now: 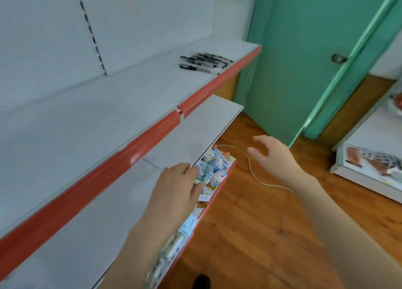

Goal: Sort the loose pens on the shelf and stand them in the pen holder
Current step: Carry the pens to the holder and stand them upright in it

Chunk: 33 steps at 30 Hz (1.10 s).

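Note:
Several loose black pens (204,62) lie in a small heap near the right end of the upper white shelf (121,97), just behind its red front edge (152,128). No pen holder is in view. My left hand (180,184) hovers low over the front edge of the middle shelf, fingers loosely apart and holding nothing. My right hand (274,156) is out over the wooden floor to the right, fingers spread and empty. Both hands are well below and in front of the pens.
The lowest shelf holds several small blue and white packets (214,171) under my left hand. A thin white cord (250,167) lies on the wooden floor. A green door (304,60) stands behind the shelf's right end. Another white display unit (369,165) sits at the far right.

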### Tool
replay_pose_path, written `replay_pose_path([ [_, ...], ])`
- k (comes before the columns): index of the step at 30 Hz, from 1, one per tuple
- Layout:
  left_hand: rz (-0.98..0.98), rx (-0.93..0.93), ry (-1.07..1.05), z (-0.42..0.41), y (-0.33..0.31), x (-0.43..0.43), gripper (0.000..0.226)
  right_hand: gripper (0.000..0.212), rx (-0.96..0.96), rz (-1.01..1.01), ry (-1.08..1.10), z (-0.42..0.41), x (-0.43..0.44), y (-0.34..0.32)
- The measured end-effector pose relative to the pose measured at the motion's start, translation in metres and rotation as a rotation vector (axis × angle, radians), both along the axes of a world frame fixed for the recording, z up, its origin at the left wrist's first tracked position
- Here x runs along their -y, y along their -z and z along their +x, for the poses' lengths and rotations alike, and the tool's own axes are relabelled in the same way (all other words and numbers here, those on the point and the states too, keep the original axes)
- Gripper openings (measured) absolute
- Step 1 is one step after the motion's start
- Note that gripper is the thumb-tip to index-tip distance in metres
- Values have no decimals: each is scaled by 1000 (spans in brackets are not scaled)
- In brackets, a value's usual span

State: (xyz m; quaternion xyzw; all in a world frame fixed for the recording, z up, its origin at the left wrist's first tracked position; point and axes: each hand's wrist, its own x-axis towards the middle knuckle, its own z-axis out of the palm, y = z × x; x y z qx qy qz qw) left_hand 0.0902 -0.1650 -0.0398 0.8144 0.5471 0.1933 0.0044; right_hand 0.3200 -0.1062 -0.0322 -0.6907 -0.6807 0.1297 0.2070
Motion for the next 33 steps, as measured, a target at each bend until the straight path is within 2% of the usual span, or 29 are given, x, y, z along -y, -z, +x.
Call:
replay_pose_path([
  [8,29,59,28,68,-15,-118,36,44,-42,13,19,68,-116,-15],
  [15,-57,7,-88,121,-31,-205,43,43,-44,58,-116,116,-228,-27],
  [23,41,95,-395,176,-42,-283,42,42,-44,128,-387,164,-358,-56],
  [28,121,112,-641,173,-48,-318,27,40,-90,152,-547,156,-421,-69],
  [33,-77,123,-943,162,-59,-357,44,37,-125,106,-687,124,-465,-72],
])
